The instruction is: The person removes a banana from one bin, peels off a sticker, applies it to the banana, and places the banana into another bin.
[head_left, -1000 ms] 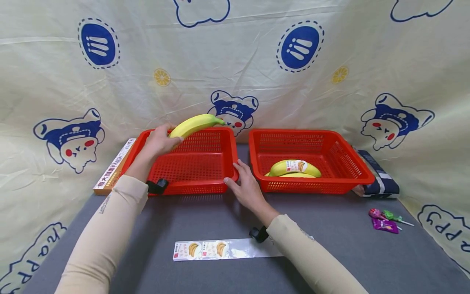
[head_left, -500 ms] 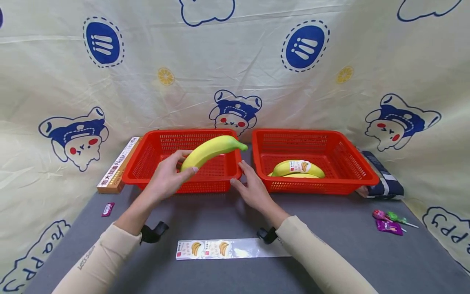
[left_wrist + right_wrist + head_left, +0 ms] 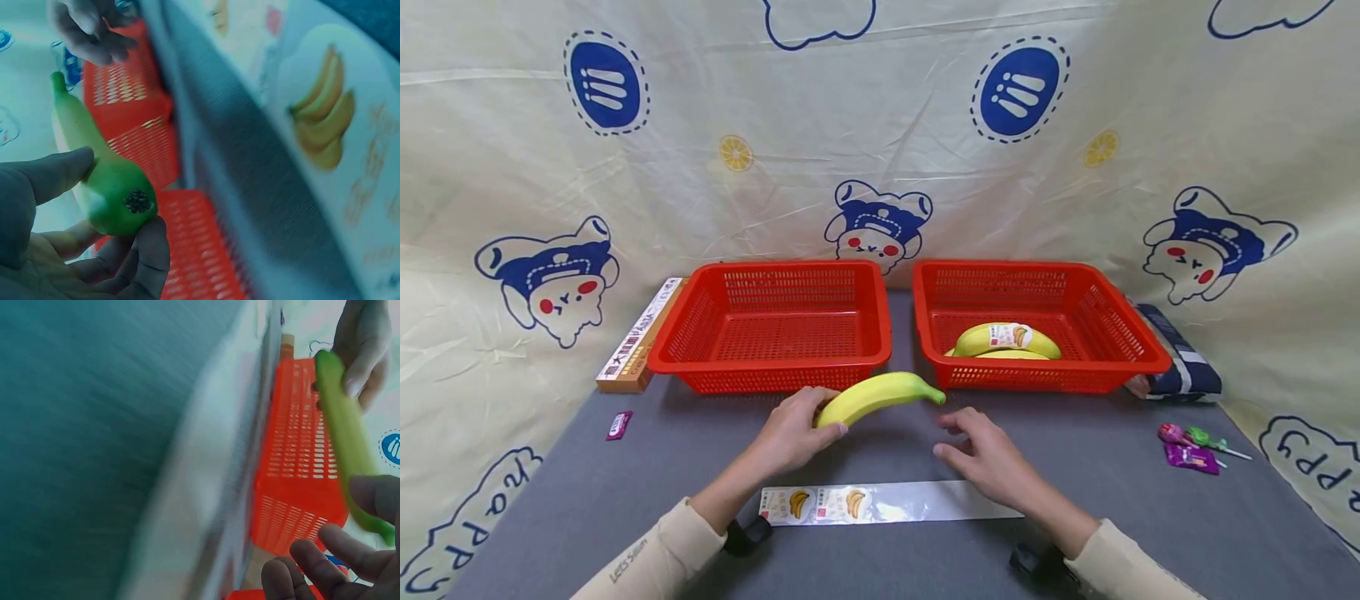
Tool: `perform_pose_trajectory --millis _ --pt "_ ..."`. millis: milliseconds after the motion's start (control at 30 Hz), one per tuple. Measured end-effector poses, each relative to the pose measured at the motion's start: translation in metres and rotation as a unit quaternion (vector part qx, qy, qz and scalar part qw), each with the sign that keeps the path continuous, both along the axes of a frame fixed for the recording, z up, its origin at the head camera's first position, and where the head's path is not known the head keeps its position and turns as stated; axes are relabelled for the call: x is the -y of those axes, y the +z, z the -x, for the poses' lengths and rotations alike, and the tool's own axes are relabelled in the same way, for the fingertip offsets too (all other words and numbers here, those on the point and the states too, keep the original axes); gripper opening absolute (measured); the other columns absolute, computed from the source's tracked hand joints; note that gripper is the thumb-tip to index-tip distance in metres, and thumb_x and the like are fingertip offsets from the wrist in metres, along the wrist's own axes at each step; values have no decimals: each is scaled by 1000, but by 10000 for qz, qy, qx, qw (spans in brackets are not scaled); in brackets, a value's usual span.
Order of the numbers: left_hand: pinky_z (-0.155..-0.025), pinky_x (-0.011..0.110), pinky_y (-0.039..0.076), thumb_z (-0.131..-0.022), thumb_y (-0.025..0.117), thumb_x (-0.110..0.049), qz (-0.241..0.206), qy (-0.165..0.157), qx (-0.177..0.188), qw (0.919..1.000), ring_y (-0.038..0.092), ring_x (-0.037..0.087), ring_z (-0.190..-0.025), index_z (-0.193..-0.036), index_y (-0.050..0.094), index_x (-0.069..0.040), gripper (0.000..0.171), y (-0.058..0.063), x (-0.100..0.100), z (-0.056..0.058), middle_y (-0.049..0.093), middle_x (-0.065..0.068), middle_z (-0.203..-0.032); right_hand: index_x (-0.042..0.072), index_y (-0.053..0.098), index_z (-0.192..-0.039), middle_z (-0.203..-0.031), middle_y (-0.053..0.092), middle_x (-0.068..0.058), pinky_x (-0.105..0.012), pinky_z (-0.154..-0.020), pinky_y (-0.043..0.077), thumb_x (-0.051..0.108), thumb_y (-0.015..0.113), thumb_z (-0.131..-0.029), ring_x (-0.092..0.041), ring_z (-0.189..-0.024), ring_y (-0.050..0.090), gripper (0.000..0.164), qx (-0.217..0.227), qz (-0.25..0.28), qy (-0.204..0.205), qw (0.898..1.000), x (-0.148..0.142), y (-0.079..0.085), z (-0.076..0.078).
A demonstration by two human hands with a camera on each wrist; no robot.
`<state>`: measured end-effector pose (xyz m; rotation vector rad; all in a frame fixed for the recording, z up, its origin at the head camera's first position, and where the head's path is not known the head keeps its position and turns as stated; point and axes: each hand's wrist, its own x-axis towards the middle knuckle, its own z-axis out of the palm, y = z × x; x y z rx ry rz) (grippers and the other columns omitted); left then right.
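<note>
In the head view my left hand (image 3: 797, 429) grips a yellow banana (image 3: 880, 395) near its blunt end, with the green stem pointing right. The left wrist view shows the thumb and fingers round that dark-tipped end. My right hand (image 3: 988, 457) is a little right of the stem, fingers spread and slightly bent, holding nothing. Below both hands a clear strip of banana stickers (image 3: 891, 503) lies on the grey table (image 3: 865, 567); two printed labels show at its left end. In the right red basket (image 3: 1045, 379) lie bananas (image 3: 1037, 343), the upper one bearing a sticker.
The left red basket (image 3: 767, 377) stands behind my left hand with nothing in it. An orange-brown box (image 3: 638, 342) leans beside it. To the right are a dark blue packet (image 3: 1180, 358), lollipops (image 3: 1195, 435) and a purple wrapper (image 3: 1191, 458). A small candy (image 3: 618, 425) lies left.
My left hand has brought the banana out from over the left basket, toward me and right. My right hand has left that basket's rim and moved right and nearer.
</note>
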<state>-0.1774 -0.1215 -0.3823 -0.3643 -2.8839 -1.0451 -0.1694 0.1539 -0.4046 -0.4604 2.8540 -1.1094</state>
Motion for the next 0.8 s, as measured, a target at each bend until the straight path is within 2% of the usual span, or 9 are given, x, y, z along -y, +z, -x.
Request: perform_pose_trajectory --millis 100,200,333,467,633,700,800 --pt "-70 30 38 -78 73 -22 317 -265 4 9991 48 13 -78 -115 63 -11 40 -12 -7 4 58 0 -90 13 65 -109 -100 60 -1 -24 -71 47 22 73 -80 -13 -85 55 31 -173 -210 -5 9996 -6 -8 -12" --pt "-71 31 37 -78 73 -21 589 -515 33 9969 48 14 -80 -116 63 -9 41 -18 -16 8 59 1 -92 15 66 -100 -92 58 1 -21 -67 44 21 75 -78 -13 -80 51 25 -314 -163 -214 9991 -8 -13 -18" --pt "-71 32 39 -78 73 -23 970 -736 19 9926 49 16 -83 -117 62 -10 43 -24 -27 14 59 2 -95 17 65 -95 -88 56 1 -19 -65 42 20 76 -77 -14 -79 50 21 -325 -73 -519 9981 -7 -13 -19" --pt "-70 32 40 -78 74 -27 1250 -833 -33 9887 49 17 -85 -120 61 -12 47 -29 -36 16 57 2 -95 16 65 -95 -88 56 0 -19 -65 41 20 76 -77 -14 -79 49 22 -298 -70 -532 9981 -3 -12 -18" --pt "-71 31 41 -78 75 -32 1290 -651 -411 9887 46 17 -91 -125 57 -16 53 -26 -32 6 56 2 -102 18 65 -93 -84 54 4 -18 -64 41 20 77 -76 -11 -77 48 21 -513 50 -154 9986 7 -14 -24" --pt "-71 29 40 -78 75 -32 1222 -617 -632 9886 45 15 -91 -123 59 -17 50 -23 -26 -3 56 1 -102 19 65 -92 -85 54 7 -18 -65 42 22 77 -77 -9 -77 48 20 -642 71 174 9978 13 -16 -26" --pt "-73 29 40 -78 75 -29 1085 -796 -902 9868 45 14 -89 -113 64 -18 39 -22 -15 -20 58 -1 -99 19 65 -93 -86 55 8 -19 -67 43 26 75 -79 -6 -78 49 18 -659 32 738 9951 23 -18 -28"
